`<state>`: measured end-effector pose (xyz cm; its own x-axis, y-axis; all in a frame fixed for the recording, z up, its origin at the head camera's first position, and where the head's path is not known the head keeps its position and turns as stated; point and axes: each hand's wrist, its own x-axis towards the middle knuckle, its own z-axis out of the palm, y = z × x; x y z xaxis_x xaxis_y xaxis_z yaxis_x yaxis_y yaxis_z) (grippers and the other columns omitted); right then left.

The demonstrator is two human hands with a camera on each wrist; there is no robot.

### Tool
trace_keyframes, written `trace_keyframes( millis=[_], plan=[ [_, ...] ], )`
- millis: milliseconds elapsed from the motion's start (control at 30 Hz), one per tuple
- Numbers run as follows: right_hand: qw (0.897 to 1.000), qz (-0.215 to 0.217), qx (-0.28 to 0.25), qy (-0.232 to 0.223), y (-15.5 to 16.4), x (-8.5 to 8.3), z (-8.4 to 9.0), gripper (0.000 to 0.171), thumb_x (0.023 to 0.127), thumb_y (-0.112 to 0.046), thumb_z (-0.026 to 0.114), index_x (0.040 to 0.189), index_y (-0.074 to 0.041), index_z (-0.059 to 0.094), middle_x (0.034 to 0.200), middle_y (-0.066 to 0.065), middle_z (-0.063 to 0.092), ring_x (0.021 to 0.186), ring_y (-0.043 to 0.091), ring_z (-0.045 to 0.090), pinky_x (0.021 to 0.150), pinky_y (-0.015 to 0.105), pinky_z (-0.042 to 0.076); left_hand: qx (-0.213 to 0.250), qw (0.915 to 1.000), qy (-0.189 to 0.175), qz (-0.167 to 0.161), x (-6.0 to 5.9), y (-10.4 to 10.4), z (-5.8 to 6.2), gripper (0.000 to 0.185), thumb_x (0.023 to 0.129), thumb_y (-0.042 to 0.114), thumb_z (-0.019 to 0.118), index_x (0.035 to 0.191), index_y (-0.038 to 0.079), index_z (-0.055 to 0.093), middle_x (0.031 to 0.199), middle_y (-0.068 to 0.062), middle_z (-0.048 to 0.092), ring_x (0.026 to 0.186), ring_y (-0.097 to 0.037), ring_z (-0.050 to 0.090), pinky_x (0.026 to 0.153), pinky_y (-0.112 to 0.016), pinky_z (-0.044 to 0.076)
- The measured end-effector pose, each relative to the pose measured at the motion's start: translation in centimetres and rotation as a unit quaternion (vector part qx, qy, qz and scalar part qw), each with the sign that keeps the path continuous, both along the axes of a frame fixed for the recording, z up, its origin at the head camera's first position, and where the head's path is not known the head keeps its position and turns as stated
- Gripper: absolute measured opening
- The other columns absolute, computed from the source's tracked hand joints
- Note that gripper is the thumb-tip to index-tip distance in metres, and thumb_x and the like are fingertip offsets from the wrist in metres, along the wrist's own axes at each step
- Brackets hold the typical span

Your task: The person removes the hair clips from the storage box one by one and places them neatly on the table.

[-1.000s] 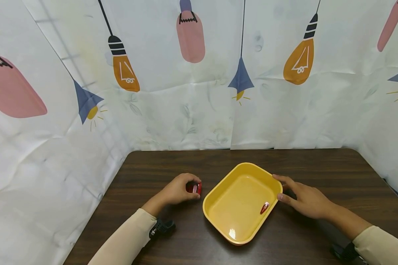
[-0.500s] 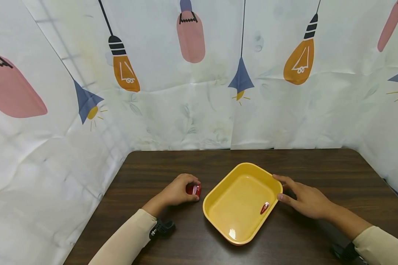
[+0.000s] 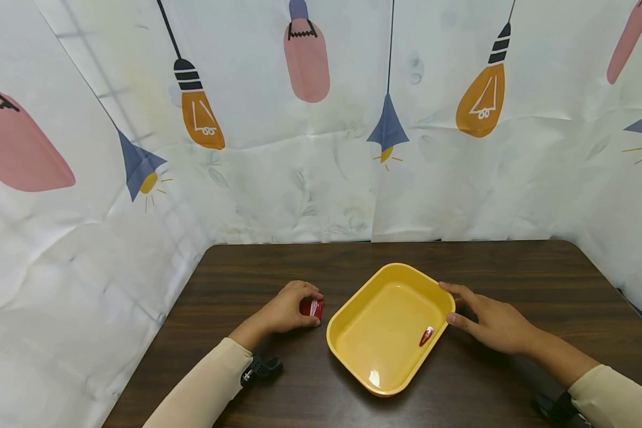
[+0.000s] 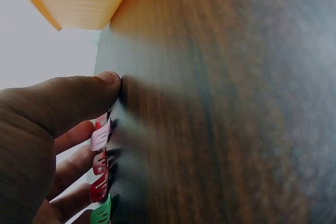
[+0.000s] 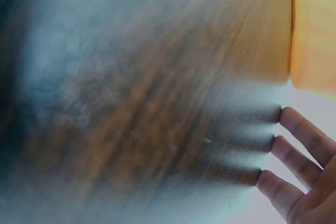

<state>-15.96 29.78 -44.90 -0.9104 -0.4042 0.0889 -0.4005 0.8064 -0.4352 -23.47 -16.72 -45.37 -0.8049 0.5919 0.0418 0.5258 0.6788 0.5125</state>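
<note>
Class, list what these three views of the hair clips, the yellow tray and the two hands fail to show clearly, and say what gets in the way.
1. Head view: the hair clips are mostly covered by the left hand; their number is unclear.
2. Left wrist view: the clips run off the bottom edge.
3. Right wrist view: the yellow tray is blurred and cut by the edge; whether the right hand touches it is unclear.

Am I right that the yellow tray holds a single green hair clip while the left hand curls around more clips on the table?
Not quite: the clip in the yellow tray is red, not green, as the head view shows. The rest stands: the left hand curls around more clips on the table.
</note>
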Motion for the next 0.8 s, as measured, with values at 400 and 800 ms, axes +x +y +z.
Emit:
trace_keyframes(
  millis=[400,800],
  plan=[
    [1.0,0.0,-0.001,-0.005,0.0,0.0,-0.2,0.064,0.103,-0.046,0.06,0.159,-0.034,0.031,0.128,0.008,0.068,0.104,0.039,0.068,0.06,0.044,0.053,0.014,0.9997,-0.017,0.007,0.2,0.1,0.8,0.051,0.084,0.027,0.087,0.13,0.015,0.068,0.134,-0.003,0.06,0.133,-0.03,0.045,0.107,-0.051,0.042],
    [1.0,0.008,-0.004,-0.006,0.0,-0.1,0.4,0.064,0.103,-0.044,0.06,0.159,-0.034,0.03,0.129,0.008,0.068,0.104,0.038,0.069,0.061,0.045,0.054,0.034,0.9994,0.0,-0.002,0.1,2.1,4.4,0.051,0.091,0.028,0.081,0.137,0.014,0.063,0.141,-0.002,0.056,0.14,-0.028,0.04,0.112,-0.053,0.037]
  ],
)
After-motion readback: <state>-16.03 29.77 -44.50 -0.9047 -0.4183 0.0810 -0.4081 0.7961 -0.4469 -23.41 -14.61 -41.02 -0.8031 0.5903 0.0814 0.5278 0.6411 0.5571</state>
